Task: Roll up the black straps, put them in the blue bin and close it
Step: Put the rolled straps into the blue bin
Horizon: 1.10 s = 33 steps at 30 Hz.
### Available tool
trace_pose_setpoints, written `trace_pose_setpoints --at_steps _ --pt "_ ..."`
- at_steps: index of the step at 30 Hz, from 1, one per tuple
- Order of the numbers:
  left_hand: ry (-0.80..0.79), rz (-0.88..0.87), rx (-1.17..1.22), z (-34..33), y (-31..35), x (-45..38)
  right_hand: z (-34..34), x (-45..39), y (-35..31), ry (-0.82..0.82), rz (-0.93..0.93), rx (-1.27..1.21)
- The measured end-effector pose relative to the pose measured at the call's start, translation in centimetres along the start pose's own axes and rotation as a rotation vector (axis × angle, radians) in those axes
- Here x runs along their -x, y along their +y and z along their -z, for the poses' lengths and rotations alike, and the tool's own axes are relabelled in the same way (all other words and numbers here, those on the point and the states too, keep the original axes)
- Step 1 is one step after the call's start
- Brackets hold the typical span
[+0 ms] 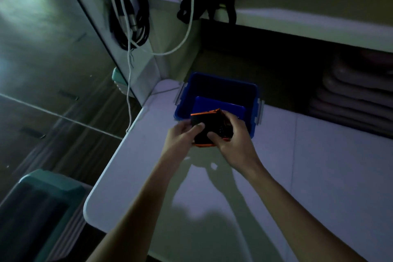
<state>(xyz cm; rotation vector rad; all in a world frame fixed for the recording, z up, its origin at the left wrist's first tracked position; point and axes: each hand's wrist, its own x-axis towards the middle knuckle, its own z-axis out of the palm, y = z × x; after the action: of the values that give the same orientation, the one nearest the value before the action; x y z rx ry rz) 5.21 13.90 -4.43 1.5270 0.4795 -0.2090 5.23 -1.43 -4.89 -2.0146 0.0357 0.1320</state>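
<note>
A rolled bundle of black strap with orange edging [207, 126] is held just above the near rim of the open blue bin [219, 89]. My left hand [182, 136] grips its left side with the thumb on top. My right hand [231, 137] clasps its right side, fingers wrapped over the roll. The bin stands at the far left corner of the white table [319, 176]. A flat blue piece [219, 104], possibly the lid, leans inside the bin. Grey latches [259, 112] hang at the bin's sides.
A white shelf [297, 25] hangs above the table with more black straps or cables [212, 0] on it. Black cable coils [131, 13] and a white cord [189, 27] hang at the left. A teal bin [38, 208] stands on the floor at lower left.
</note>
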Motion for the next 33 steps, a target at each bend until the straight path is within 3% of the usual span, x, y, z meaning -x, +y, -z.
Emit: trace_pose_setpoints --at_steps 5,9,13,21,29,33 --pt "-0.028 -0.07 -0.312 -1.8 4.4 -8.0 0.7 -6.2 -2.0 0.071 -0.071 -0.014" --pt "-0.101 -0.041 -0.616 -2.4 4.8 -13.1 -0.9 -10.6 -0.9 -0.032 -0.285 -0.044" --pt "-0.203 0.02 -0.843 -2.8 3.8 -15.8 -2.6 -12.9 0.4 -0.108 -0.367 0.108" --pt "-0.422 0.167 -1.011 -3.2 1.3 -18.0 -4.1 -13.9 2.1 -0.274 -0.495 0.23" --pt "-0.415 0.117 -1.173 -3.6 1.4 -17.9 -3.9 -14.2 2.3 -0.271 -0.48 0.277" --pt "-0.377 0.061 -1.219 -3.8 2.4 -16.8 -2.7 -13.4 1.7 -0.184 -0.419 0.311"
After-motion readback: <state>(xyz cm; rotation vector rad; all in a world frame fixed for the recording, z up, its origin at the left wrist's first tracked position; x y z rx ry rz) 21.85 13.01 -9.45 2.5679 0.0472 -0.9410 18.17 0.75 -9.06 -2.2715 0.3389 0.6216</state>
